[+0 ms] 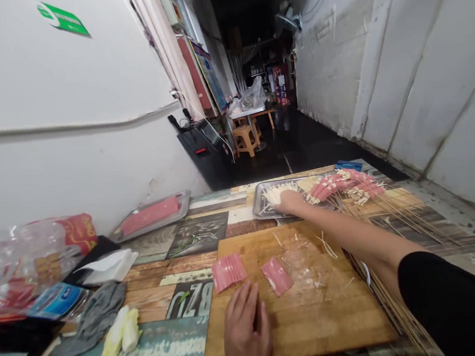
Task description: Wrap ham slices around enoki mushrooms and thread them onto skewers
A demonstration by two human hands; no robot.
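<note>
My left hand (245,330) lies flat and open on the near part of a wooden cutting board (323,312), just below a stack of pink meat slices (228,271) and a single slice (276,275). My right hand (289,201) reaches far out over a metal tray (261,199) and closes on a bundle of white enoki mushrooms (277,192). Beside that, finished skewers of pink meat rolls (344,185) lie fanned out with their bamboo sticks pointing towards me.
A second metal tray (152,214) with a slab of pink meat sits at the back left. Plastic packaging (36,266), a grey cloth (96,312) and pale leaves (120,334) lie at left. Loose bamboo skewers (391,303) run along the board's right side.
</note>
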